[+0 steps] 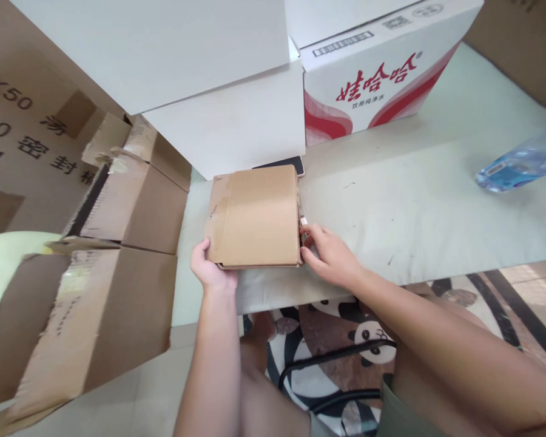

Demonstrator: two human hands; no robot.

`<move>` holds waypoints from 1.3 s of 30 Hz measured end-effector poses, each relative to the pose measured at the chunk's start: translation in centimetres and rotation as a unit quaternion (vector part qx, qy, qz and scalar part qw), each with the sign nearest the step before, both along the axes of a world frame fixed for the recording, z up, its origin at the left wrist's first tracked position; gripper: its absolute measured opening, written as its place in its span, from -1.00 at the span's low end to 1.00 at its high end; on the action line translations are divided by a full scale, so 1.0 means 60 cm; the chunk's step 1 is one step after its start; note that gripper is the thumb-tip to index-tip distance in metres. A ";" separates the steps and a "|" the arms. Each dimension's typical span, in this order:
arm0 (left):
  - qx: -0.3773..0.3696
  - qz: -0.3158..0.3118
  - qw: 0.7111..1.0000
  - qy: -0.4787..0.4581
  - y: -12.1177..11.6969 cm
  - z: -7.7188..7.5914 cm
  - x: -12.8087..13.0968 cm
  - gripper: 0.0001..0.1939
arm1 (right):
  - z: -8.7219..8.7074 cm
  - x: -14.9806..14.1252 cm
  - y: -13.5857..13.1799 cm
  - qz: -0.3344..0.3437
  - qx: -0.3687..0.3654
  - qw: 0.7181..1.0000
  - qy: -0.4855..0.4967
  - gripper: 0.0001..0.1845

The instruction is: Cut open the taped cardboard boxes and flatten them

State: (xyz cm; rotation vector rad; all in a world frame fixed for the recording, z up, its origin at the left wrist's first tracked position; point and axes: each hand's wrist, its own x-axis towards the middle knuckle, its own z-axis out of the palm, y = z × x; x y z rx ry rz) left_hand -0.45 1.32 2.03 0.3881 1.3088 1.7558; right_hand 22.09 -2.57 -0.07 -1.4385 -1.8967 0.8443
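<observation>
A flat brown cardboard box (261,215) lies on the pale green table cover, its plain top facing up. My left hand (212,267) grips the box at its near left corner, thumb along the left side and the other fingers hidden underneath. At the box's right end is my right hand (325,252), thumb and fingers pinched at the end opening. Something small and light-coloured shows at that end by the fingertips, too small to name. Behind the box a dark phone-like slab (284,164) is partly covered.
White cartons (236,121) stand stacked at the back, beside a red-and-white water carton (373,91). A plastic bottle (519,164) lies on the table cover (437,212) at right. Open brown cartons (136,206) stand at left. Below the table edge is a panda-patterned mat (341,328).
</observation>
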 end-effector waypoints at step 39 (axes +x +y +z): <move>-0.013 0.003 1.000 -0.016 0.000 0.002 0.005 -0.69 | -0.006 -0.002 -0.004 0.010 -0.005 1.000 0.011 -0.70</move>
